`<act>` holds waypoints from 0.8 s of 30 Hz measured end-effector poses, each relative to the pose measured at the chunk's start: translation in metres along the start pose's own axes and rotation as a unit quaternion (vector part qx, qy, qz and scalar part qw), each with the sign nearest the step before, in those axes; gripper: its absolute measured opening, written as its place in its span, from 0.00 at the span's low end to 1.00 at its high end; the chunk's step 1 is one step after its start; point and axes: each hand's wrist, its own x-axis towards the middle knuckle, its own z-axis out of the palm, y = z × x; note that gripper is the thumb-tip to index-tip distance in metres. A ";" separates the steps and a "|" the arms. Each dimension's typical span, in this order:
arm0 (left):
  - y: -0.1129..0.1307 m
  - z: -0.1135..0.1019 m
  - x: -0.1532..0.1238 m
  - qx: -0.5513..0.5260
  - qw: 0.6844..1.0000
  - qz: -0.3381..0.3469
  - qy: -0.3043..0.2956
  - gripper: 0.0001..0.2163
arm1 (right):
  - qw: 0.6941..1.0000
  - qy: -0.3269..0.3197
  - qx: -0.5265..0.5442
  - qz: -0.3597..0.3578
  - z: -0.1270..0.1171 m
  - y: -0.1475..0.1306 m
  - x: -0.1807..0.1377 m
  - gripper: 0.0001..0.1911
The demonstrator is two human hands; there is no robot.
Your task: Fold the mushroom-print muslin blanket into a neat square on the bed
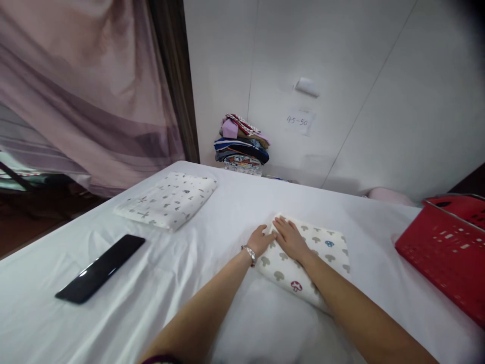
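Note:
A folded cream cloth with a mushroom print (322,253) lies on the white table sheet (235,212) in front of me. My right hand (290,238) rests flat on its left part, fingers stretched out. My left hand (261,240), with a bracelet at the wrist, touches the cloth's left edge, its fingers curled against the fold. Neither hand lifts the cloth.
A second folded white cloth with a grey print (168,199) lies at the far left. A long black flat object (100,268) lies near the left edge. A red plastic basket (447,247) stands at the right. A pile of folded clothes (242,144) sits against the wall.

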 end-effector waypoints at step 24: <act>0.004 -0.004 -0.004 0.108 0.992 0.064 0.028 0.13 | 0.982 -0.015 -0.032 0.188 -0.067 0.072 -0.094 0.29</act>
